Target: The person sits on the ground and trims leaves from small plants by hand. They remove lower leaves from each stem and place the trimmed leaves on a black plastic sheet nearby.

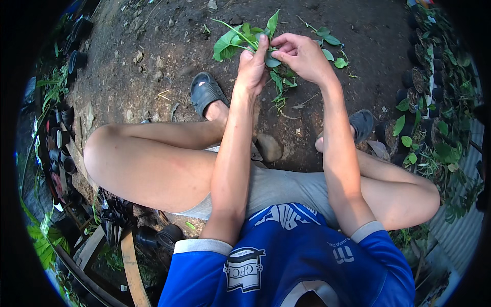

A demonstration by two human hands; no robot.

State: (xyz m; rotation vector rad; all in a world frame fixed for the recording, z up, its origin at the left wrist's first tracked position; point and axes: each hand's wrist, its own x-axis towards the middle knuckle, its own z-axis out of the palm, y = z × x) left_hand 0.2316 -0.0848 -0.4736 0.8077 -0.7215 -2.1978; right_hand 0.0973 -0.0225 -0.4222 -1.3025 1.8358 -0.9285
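A bunch of green leafy cuttings (226,44) with long pale stems is gripped in my left hand (254,65), its thumb lying over the stems. My right hand (303,55) is right beside it, thumb and fingers bent around leaves at the bunch's right side; whether the fingertips are closed on a leaf is hard to tell. On the dark soil right of my hands lie loose leafy cuttings (330,38). More cut leaves and thin stems (282,82) lie on the ground just below my hands.
My sandalled feet rest either side of a rounded stone (268,147). Rows of potted plants (416,78) line the right side beside corrugated sheeting (456,230). Black plastic pots (78,61) stand at the left; wooden slats (132,264) and more pots (168,236) are at lower left.
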